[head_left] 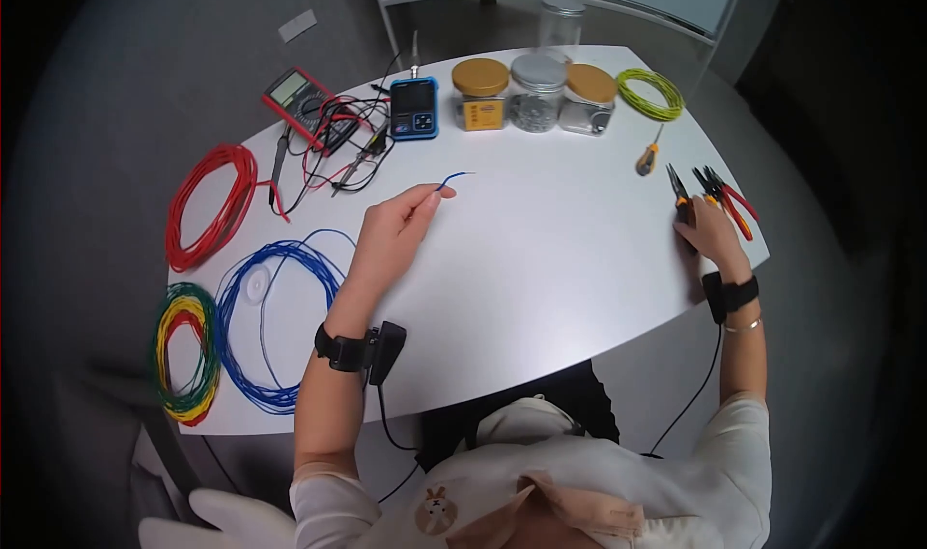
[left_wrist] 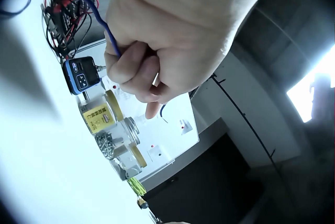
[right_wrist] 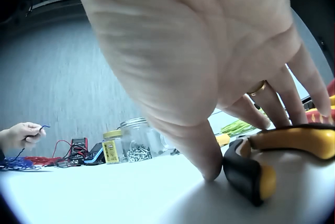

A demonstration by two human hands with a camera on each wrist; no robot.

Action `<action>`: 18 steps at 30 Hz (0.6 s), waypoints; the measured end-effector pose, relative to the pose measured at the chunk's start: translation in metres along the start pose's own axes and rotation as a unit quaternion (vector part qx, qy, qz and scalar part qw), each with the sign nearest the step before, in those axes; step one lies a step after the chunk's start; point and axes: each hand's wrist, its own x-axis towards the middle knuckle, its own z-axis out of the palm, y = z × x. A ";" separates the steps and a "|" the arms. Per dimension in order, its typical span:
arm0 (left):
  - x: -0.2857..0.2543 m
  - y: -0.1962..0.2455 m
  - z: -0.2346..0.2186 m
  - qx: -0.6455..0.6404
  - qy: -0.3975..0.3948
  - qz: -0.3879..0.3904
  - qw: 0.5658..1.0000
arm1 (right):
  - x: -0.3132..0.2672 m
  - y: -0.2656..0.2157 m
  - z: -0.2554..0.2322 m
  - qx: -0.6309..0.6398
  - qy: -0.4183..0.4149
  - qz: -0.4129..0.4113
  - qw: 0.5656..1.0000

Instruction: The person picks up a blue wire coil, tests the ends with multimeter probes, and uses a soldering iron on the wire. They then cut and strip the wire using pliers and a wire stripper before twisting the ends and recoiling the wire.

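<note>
My left hand [head_left: 391,225] pinches a blue wire [head_left: 450,178] above the table, its fingers curled round it in the left wrist view. A short end of the wire with a thin bare tip sticks out past the fingertips. Behind the hand, the wire [left_wrist: 89,1] trails back over the palm side. At the table's right, my right hand [head_left: 716,232] is at a pair of pliers [head_left: 682,201] with black and orange handles. In the right wrist view its fingers reach out straight along the far side of the handles [right_wrist: 298,141], and the thumb lies right beside the near one.
Red [head_left: 212,206], blue [head_left: 232,332] and multicoloured [head_left: 162,356] wire coils lie at left. A multimeter [head_left: 307,105], a blue handheld device [head_left: 415,110] and lidded jars [head_left: 480,95] stand along the back. Near the right edge are a yellow-green coil [head_left: 652,105], a screwdriver [head_left: 646,161] and red-handled pliers [head_left: 742,216].
</note>
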 end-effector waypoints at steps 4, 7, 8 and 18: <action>0.009 -0.010 -0.005 -0.029 -0.011 -0.026 0.999 | -0.001 -0.007 -0.007 0.004 -0.012 0.008 1.000; 0.011 -0.006 0.001 -0.097 -0.041 -0.054 0.993 | 0.001 -0.002 -0.003 0.015 0.006 0.016 1.000; 0.011 -0.010 0.002 -0.123 -0.051 -0.053 0.990 | 0.001 -0.005 -0.006 0.015 0.004 0.017 1.000; 0.013 -0.025 0.010 -0.279 -0.054 -0.115 0.952 | -0.001 -0.048 -0.034 0.180 -0.019 -0.030 0.983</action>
